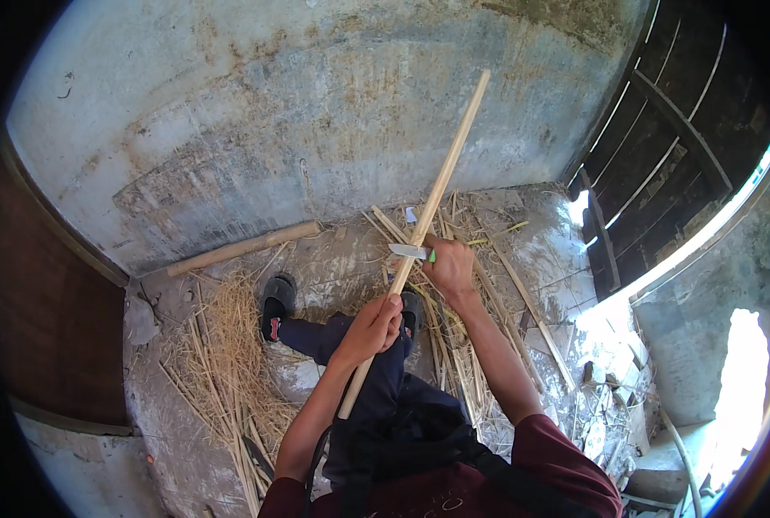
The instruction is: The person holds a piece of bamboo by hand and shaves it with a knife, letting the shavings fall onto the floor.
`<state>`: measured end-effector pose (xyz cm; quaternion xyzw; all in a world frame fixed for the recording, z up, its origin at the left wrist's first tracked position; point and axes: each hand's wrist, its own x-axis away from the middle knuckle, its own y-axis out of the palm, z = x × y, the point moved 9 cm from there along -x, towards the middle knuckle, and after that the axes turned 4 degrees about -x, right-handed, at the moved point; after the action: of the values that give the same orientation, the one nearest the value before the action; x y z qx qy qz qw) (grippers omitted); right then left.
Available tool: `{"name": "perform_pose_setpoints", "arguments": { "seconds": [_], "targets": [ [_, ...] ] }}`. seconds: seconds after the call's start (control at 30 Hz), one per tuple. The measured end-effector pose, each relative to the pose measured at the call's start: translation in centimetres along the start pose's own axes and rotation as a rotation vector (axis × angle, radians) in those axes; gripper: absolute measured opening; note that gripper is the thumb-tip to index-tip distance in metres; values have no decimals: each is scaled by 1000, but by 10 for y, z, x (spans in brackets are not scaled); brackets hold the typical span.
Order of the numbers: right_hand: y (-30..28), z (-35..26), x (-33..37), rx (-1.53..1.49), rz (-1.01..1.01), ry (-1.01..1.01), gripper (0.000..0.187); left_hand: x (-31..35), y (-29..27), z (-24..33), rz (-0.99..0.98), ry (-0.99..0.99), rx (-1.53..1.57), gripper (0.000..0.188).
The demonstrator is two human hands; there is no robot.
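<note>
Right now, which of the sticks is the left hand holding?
The long pale stick crossed by the knife, in the left hand; the other sticks lie on the floor.

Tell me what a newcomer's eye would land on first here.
Probably the long pale stick slanting up the middle, gripped by the left hand. Next, the knife crossing it, in the right hand. Then the straw-like shavings spread over the floor, left of centre.

Maroon short-sleeved shirt [566, 453], dark blue trousers [311, 337]
Pale print [445, 504] on the chest, black strap [513, 471], dark shoes [278, 295], red patch [274, 328] by one ankle.
</note>
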<state>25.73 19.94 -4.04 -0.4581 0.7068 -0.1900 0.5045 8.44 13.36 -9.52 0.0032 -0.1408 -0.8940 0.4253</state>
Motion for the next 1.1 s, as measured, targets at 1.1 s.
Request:
{"name": "perform_pose_setpoints", "arguments": {
  "seconds": [1.1],
  "targets": [
    [2,20,6,-12,-38,-58,18,-6,9,-3,6,-52,-64,35]
  ]
}}
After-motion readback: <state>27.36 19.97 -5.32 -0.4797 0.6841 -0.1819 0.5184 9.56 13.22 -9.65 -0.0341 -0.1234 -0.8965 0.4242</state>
